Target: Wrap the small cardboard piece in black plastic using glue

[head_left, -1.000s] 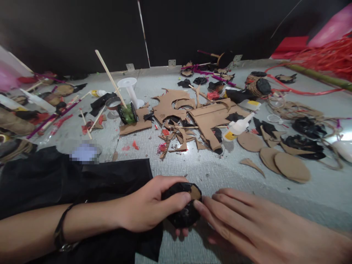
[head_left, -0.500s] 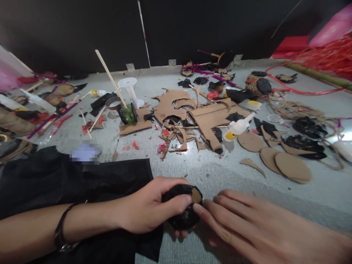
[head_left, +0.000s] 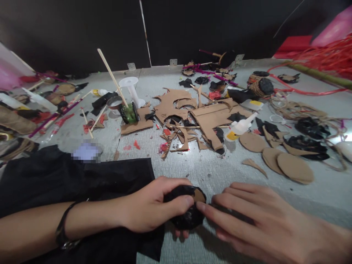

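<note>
My left hand [head_left: 154, 209] grips a round cardboard disc [head_left: 187, 216] wrapped in black plastic. Its thumb presses the top face, and some fingertips show below the rim. A bare patch of brown cardboard is visible near the thumb tip. My right hand [head_left: 255, 220] is at the disc's right side, its index fingertip touching the black plastic. The fingers of that hand are stretched out, with a gap between the index and the others; its thumb is mostly hidden. Under my left forearm lies a black plastic sheet [head_left: 123, 176].
Cut cardboard [head_left: 206, 121] and scraps cover the middle of the surface. A glue bottle [head_left: 240, 128] stands beside loose cardboard discs [head_left: 295, 168]. Further left are a white spool [head_left: 133, 91] and a green roll [head_left: 128, 113] with a stick. Red plastic strands [head_left: 330, 58] lie at back right.
My right hand's other fingers have lifted and spread away from its index finger, which stays on the disc. My left hand keeps its hold. The view has shifted slightly.
</note>
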The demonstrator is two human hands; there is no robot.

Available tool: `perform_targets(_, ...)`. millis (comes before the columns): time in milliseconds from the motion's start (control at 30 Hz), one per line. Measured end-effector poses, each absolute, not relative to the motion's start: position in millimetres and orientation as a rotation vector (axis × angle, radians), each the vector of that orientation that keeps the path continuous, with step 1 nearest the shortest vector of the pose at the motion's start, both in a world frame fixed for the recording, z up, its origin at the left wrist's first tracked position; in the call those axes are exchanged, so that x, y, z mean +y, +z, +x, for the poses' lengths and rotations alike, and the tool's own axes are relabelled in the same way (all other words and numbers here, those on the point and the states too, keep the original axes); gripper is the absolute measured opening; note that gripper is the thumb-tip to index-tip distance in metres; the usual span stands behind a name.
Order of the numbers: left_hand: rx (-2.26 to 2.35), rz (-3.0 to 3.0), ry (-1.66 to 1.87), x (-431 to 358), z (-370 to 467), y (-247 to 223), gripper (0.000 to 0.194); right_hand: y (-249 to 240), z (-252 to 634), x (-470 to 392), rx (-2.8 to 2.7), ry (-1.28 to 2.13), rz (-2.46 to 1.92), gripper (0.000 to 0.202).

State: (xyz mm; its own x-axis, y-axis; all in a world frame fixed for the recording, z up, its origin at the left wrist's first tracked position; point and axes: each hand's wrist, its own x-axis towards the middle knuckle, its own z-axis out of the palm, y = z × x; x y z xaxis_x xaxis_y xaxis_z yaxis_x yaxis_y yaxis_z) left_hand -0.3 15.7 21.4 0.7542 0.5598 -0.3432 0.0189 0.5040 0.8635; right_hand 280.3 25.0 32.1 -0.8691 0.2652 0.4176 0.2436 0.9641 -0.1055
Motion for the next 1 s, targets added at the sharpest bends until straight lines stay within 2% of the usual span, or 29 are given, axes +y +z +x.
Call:
perform_targets(267, 0.669, 1.119, 0.318, 17, -1, 25, 0.055, 33, 277, 22, -2.627, 0.237, -0.415, 0.027)
perform_targets(767, 0.655, 0.950, 0.336, 15, -4, 25, 0.052, 36, 289, 20, -2.557, 0.355, -0.607, 0.043)
perform_targets(1000, 0.683, 0.861, 0.359, 17, -2, 26, 0.053, 39, 293, 27, -2.492, 0.282, -0.449, 0.023)
